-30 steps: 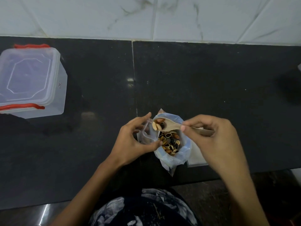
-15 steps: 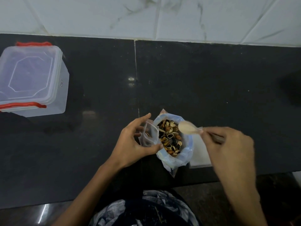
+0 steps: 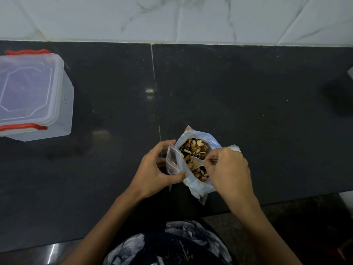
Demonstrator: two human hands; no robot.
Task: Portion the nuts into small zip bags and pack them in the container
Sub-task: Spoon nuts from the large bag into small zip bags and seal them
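Note:
A large clear plastic bag [image 3: 200, 186] full of mixed nuts [image 3: 193, 148] stands open near the counter's front edge. My left hand [image 3: 154, 171] holds a small clear zip bag [image 3: 172, 159] upright, pressed against the big bag's left side; a few nuts show at its bottom. My right hand [image 3: 229, 169] pinches the handle of a pale wooden spoon [image 3: 197, 162], whose bowl dips into the nuts. A clear lidded container [image 3: 32, 96] with red clips sits far left, closed.
The black stone counter [image 3: 248, 104] runs back to a white marble-tiled wall [image 3: 172, 18]. A stack of flat clear bags [image 3: 234, 148] peeks out behind my right hand. A pale object [image 3: 350, 73] touches the right frame edge.
The spoon tipped nuts over the small bag, swung out right empty, and now my right hand has brought it back down into the big bag. My left hand stayed put.

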